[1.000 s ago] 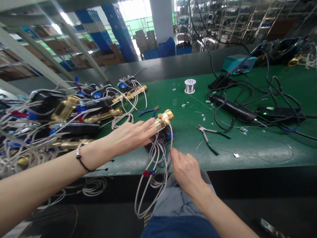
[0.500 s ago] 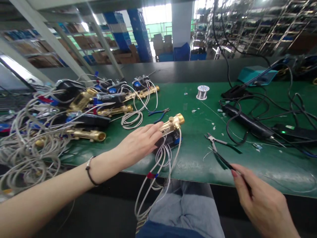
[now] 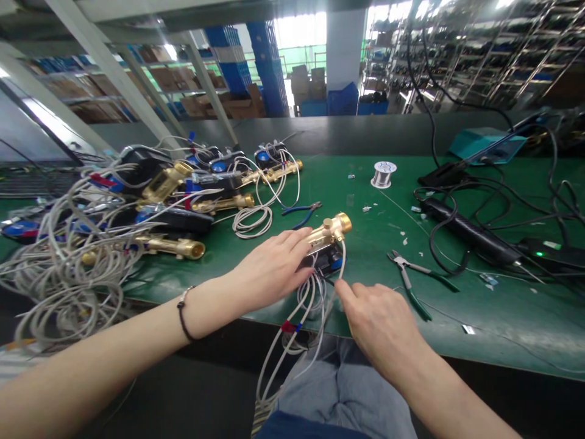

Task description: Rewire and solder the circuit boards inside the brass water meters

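Observation:
My left hand [image 3: 276, 262] lies over a brass-bodied meter [image 3: 336, 228] at the bench's front edge and grips it, fingers closed around the brass pipe. Under the pipe sits the meter's black and blue housing [image 3: 337, 262], partly hidden by my hand. Grey-white cables [image 3: 274, 353] with red and blue tags hang from it over the edge. My right hand [image 3: 379, 311] is closed on a slim dark tool [image 3: 327, 279]; its thin tip points at the housing beside the cables. Most of the tool is hidden in my fingers.
Green-handled cutters [image 3: 414, 281] lie right of my right hand, blue-handled cutters [image 3: 301, 213] behind the meter. Further back stands a solder spool [image 3: 382, 175]. A black soldering iron [image 3: 475, 231] and cords are at right. Several cabled meters [image 3: 173, 244] are piled at left.
My right hand has moved left from beside the green-handled cutters to the meter, bringing the slim dark tool to its housing. My left hand stays on the meter. The view has shifted slightly.

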Available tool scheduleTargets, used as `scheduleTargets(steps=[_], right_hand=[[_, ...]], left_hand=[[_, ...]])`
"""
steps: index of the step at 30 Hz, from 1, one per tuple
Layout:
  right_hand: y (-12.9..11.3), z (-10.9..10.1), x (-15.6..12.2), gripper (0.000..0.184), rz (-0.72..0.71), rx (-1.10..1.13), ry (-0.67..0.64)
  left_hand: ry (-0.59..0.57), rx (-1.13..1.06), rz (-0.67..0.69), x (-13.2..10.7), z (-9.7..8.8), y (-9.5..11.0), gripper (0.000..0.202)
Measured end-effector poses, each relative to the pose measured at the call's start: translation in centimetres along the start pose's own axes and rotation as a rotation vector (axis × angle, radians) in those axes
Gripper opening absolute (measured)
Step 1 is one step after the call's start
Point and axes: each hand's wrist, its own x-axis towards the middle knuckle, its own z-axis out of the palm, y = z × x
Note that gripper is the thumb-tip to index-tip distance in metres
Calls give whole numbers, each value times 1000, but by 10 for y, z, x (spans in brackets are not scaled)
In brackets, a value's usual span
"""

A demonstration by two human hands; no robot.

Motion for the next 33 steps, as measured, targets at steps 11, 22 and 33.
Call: scheduleTargets(steps=[11,22,33], right_hand=[[2,0,0,15,-3,19,-38],[0,9,-1,15,4,15,26],[-20,75,-27,22,106,165,381]], left_hand=[[6,-104,-55,4,2,-1,29],[-68,21,94,1,0,-6,23],[-157,170,117,5,-7,-2,19]])
